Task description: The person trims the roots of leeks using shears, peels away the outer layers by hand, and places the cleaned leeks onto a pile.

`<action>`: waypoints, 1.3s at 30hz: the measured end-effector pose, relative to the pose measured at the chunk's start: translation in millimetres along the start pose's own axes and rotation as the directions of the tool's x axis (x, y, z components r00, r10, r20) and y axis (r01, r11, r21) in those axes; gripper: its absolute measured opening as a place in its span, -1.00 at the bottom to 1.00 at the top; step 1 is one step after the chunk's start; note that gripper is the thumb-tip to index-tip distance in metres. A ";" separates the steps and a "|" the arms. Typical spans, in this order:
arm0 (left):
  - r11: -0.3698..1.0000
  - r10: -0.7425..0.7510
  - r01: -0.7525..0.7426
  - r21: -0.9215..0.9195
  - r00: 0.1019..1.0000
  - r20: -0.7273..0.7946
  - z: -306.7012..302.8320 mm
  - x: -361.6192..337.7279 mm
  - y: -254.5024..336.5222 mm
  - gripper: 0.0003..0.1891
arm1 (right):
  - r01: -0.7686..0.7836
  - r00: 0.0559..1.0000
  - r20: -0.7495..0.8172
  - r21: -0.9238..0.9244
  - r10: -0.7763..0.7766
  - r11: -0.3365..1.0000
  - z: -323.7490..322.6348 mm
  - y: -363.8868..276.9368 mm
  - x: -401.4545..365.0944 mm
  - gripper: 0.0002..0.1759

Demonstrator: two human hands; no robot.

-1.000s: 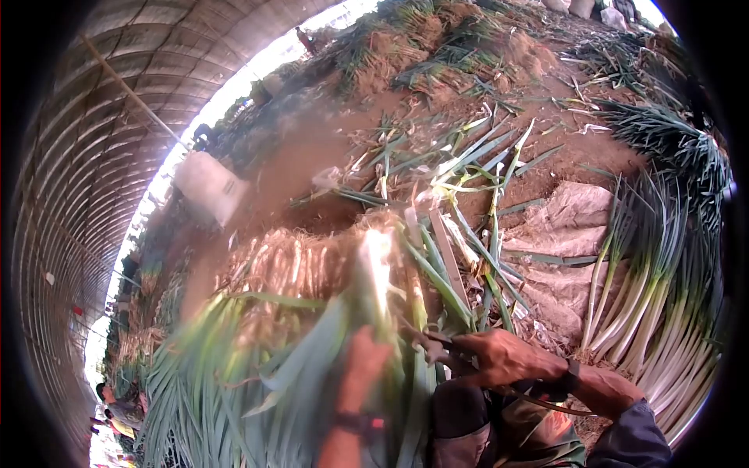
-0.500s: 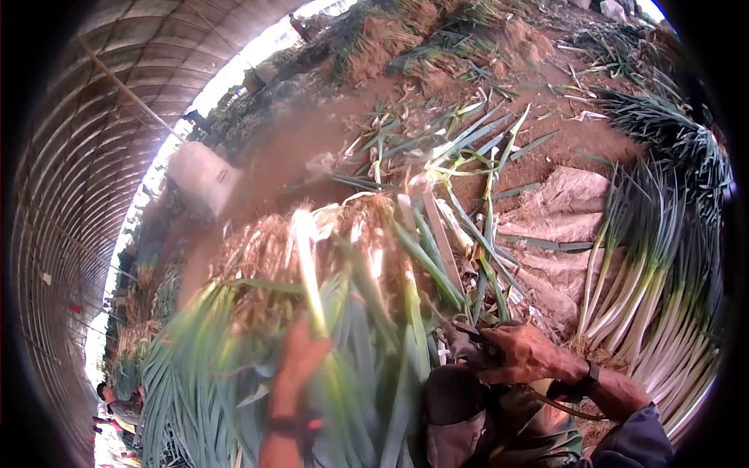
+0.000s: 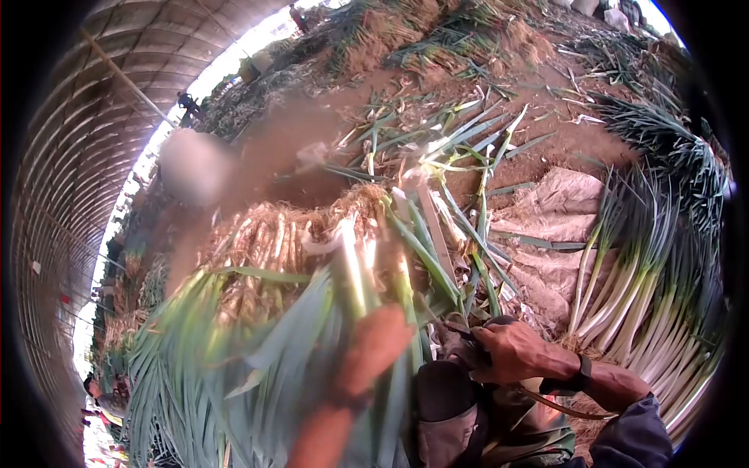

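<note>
My left hand (image 3: 378,351), smeared by motion, is closed around a long green onion (image 3: 351,269). Its white stem points up and away from me, and its green leaves trail below the hand. Beneath lies a wide heap of green onions (image 3: 187,351), brown roots at the far end and leaves toward me. My right hand (image 3: 515,351) is wrapped round a dark hand tool (image 3: 466,334) near my knee. A thin hose (image 3: 542,398) runs below that wrist; the tool's exact kind is partly hidden by the fingers.
At the right, cleaned white-stemmed green onions (image 3: 624,304) lie beside a dusty sack (image 3: 558,207). Stripped leaves (image 3: 460,144) litter the soil ahead. A blurred pale round object (image 3: 195,168) is at the left. More onion piles (image 3: 437,43) lie farther back under an arched roof (image 3: 101,117).
My left hand has moved right, carrying the green onion with it, toward the tool. My right hand has stayed nearly in place, still around the tool.
</note>
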State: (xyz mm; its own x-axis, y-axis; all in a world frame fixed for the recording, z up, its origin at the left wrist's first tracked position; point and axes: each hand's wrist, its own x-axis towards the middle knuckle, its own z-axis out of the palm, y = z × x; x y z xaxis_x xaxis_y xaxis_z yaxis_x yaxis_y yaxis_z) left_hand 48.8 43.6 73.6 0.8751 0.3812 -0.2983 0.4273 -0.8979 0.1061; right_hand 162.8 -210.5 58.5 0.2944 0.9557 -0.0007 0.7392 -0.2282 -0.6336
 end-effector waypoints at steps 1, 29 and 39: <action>1.000 0.007 -0.007 -0.006 0.998 0.069 14.4 16.5 1.4 -0.69 | -0.006 1.000 0.012 -0.004 0.006 1.000 -0.7 -3.1 2.4 -0.35; -0.203 -0.327 -0.214 -0.955 0.935 -0.140 -37.5 69.1 -32.4 -0.85 | -0.200 0.974 0.116 0.047 0.194 0.979 11.4 18.8 81.6 -0.45; -0.094 -0.438 -0.514 -0.853 0.791 -0.428 -82.9 77.5 -65.8 -0.40 | -0.184 0.983 -0.017 0.051 0.185 0.982 23.4 36.4 152.3 -0.56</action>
State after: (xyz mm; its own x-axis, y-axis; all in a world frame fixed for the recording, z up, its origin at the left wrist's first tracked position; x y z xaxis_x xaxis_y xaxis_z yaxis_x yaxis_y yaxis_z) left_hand 107.4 150.4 122.2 0.6018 0.7890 0.1236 -0.2958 0.0764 0.9522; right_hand 220.3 -68.9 17.2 0.4359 0.8939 -0.1046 0.6409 -0.3899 -0.6612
